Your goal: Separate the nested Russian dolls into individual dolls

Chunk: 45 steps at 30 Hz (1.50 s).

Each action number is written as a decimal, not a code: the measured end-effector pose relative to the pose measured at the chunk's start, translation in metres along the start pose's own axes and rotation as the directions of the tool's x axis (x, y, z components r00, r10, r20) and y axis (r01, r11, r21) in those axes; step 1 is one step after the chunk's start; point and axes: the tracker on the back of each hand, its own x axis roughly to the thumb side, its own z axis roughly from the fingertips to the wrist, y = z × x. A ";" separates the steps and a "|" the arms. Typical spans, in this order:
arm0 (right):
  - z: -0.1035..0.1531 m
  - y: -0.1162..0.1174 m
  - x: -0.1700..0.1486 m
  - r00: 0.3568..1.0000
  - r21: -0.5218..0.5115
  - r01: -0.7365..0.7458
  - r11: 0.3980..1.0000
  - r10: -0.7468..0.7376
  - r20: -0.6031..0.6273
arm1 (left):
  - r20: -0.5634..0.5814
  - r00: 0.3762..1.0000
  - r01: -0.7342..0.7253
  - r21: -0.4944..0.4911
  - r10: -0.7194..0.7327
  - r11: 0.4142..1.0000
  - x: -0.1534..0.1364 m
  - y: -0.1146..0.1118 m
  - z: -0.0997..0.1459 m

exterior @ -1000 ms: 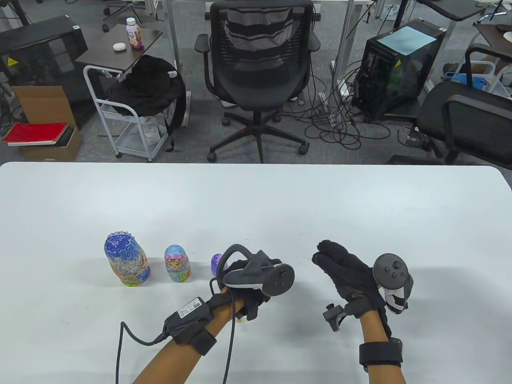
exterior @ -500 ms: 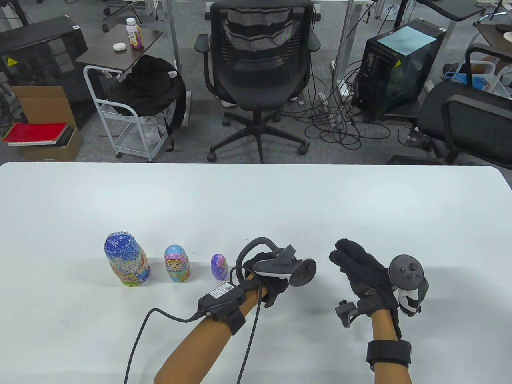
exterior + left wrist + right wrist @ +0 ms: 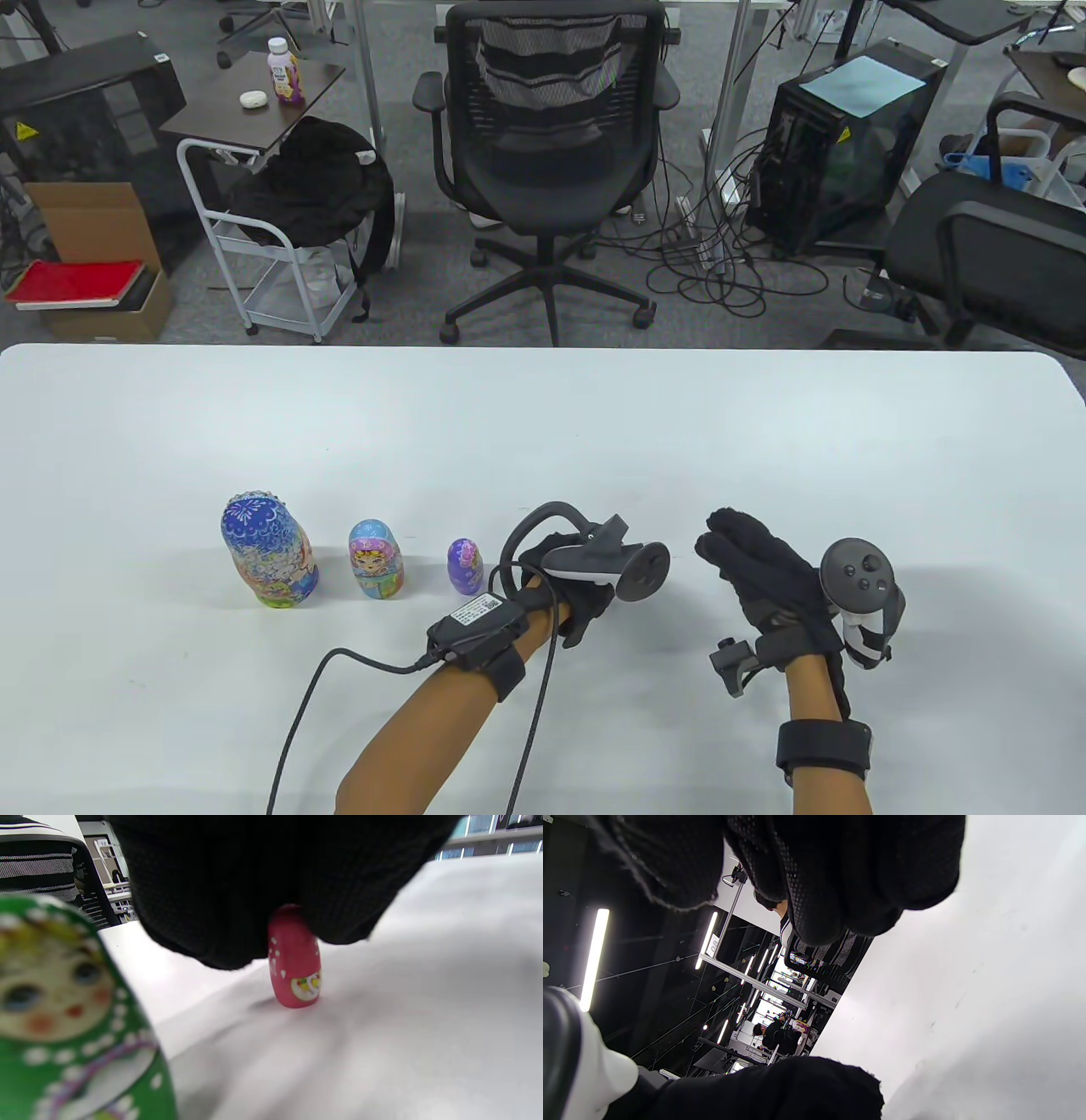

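While your left hand hangs curled over the table, its fingertips pinch the upright red doll | green doll beside | right hand loose, empty.

The table is seen from above and from its near edge in the table view, faced toward the far edge and the office beyond. The left wrist view is set low, just over the tabletop, very near a green doll and a red doll, under the left hand. The right wrist view is turned on its side, close under the right hand. The white tabletop is shared by all three views.
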 end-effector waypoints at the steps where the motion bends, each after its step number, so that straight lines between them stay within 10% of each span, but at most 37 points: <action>1: 0.000 0.000 0.000 1.000 0.000 0.002 1.000 -0.002 0.000 | 0.000 1.000 0.027 -0.001 -0.027 1.000 0.001 0.002 0.002; 10: 0.000 -0.004 0.000 1.000 -0.021 0.002 1.000 -0.002 0.002 | 0.061 0.998 -0.020 0.160 0.010 0.987 -0.007 0.042 0.075; 20: 0.002 -0.003 0.002 0.999 -0.027 -0.039 0.999 0.040 0.018 | 0.073 0.996 -0.052 -0.001 0.052 0.999 -0.006 -0.023 0.135; 35: 0.002 -0.003 0.001 0.999 -0.020 -0.044 0.999 0.044 0.016 | 0.040 0.999 -0.031 0.070 0.028 0.997 -0.003 -0.046 0.130; 45: 0.003 -0.003 0.002 0.999 -0.031 -0.046 0.998 0.046 0.023 | 0.067 0.997 0.030 0.226 -0.047 0.974 0.015 0.024 0.085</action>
